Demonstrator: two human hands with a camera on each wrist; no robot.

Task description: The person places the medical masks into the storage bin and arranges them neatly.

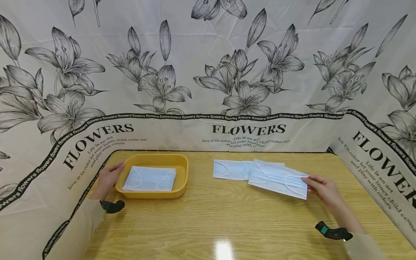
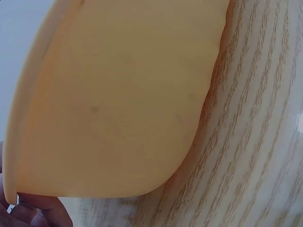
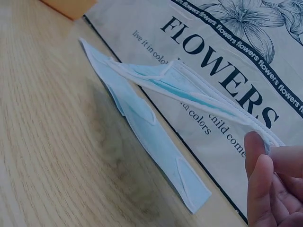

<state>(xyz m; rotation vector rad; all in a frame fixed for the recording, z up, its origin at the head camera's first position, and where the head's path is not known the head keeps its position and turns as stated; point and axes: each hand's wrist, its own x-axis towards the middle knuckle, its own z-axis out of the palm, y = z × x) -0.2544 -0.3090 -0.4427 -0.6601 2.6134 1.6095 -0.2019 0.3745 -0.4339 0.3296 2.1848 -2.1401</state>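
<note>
At the left, my left hand [image 1: 108, 179] grips the rim of a yellow plastic tub [image 1: 182, 180] at its left end. In the left wrist view, the tub's side wall [image 2: 123, 109] fills much of the picture, with fingers [image 2: 49, 210] at its rim. Inside the tub lies a light blue face mask [image 1: 149, 178] with white ear loops. My right hand [image 1: 325, 189] pinches the right edge of another face mask [image 1: 276, 178], which is raised at a slant in the right wrist view. Under and beside it, more masks [image 1: 227, 169] lie overlapping on the table.
The wood-grain table [image 1: 195, 224] carries the tub and masks. A white cloth [image 1: 208, 72] printed with black flowers and lettering stands along its back and sides. Dark straps [image 1: 334, 232] circle both wrists.
</note>
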